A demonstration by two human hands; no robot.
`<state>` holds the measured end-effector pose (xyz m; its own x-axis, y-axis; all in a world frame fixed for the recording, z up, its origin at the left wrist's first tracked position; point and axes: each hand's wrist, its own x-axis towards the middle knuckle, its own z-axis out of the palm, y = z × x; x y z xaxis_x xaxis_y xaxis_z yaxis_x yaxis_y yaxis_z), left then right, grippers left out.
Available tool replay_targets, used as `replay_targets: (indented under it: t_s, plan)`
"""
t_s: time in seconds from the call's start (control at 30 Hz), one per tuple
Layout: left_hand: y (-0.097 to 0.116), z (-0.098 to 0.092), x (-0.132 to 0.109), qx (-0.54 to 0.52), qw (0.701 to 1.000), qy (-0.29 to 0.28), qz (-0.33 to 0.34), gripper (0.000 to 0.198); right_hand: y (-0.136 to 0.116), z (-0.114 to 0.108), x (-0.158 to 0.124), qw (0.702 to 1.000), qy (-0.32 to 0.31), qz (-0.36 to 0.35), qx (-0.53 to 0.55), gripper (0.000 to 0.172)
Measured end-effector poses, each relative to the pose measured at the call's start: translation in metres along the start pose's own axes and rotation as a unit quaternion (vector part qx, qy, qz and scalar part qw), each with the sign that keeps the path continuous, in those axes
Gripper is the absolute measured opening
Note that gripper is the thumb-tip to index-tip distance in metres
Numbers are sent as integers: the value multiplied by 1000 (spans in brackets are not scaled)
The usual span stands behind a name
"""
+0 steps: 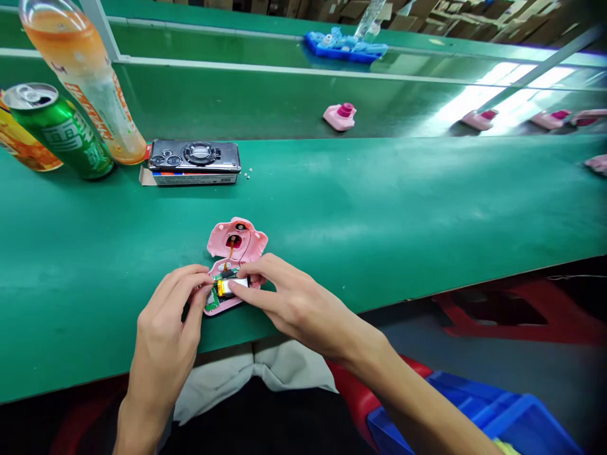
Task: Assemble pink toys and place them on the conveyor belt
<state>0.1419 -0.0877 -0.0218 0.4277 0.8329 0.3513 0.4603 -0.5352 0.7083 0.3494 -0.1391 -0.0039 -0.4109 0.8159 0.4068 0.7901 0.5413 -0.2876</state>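
An opened pink plastic housing lies on the green table near its front edge, its two halves joined by a ribbon cable and thin wires. In the lower half are a green circuit board and a small silver battery with yellow tape at one end. My left hand pinches at the left side of the lower half; what lies between its fingertips is too small to make out. My right hand grips the battery, thumb on its face and fingers at its far side.
Behind the housing, a dark phone rests on a flat box. Left of it stand an orange drink bottle and a green can. Pink assemblies sit on the conveyor, with a blue tray farther back. A blue crate is at lower right.
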Motion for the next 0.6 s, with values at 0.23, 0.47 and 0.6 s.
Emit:
replay_targets:
  t_s: [0.23, 0.47, 0.6]
  plan:
    - [6, 1, -2, 18, 1000, 13, -17, 12, -14, -9, 10, 991, -103, -13, -90, 28]
    - [13, 15, -24, 109, 991, 62, 51, 30, -21, -3, -4, 991, -57, 11, -121, 33]
    - [7, 14, -29, 123, 989, 10, 79, 40, -11, 11, -9, 996, 4, -16, -92, 31]
